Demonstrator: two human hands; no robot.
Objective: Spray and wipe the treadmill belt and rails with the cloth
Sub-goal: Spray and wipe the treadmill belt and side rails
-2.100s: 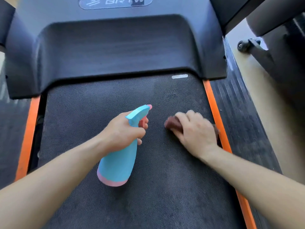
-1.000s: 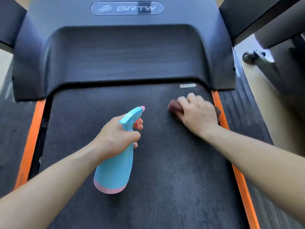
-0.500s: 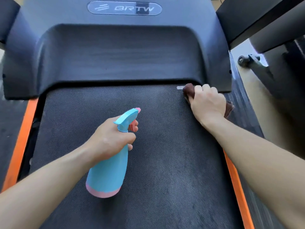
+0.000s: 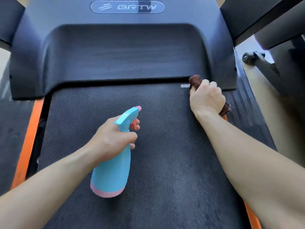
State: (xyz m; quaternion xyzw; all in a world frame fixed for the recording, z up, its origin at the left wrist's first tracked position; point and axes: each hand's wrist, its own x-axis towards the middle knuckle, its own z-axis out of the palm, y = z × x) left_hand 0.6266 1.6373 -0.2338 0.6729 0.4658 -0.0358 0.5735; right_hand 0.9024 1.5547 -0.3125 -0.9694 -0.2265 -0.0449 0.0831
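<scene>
Head view: right hand (image 4: 207, 98) grips cloth (image 4: 194, 79) at belt (image 4: 165, 162) front corner; press firmly. Left hand (image 4: 113, 138) holds spray bottle (image 4: 112, 172).

Brown cloth (image 4: 195, 80) bunched at the far right corner of the black belt (image 4: 165, 162); blue-and-pink spray bottle (image 4: 112, 172) tilted above mid-belt.

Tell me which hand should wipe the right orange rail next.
Right. The right hand grips the brown cloth at the belt's far right corner, beside the orange rail; the left hand holds the spray bottle.
</scene>
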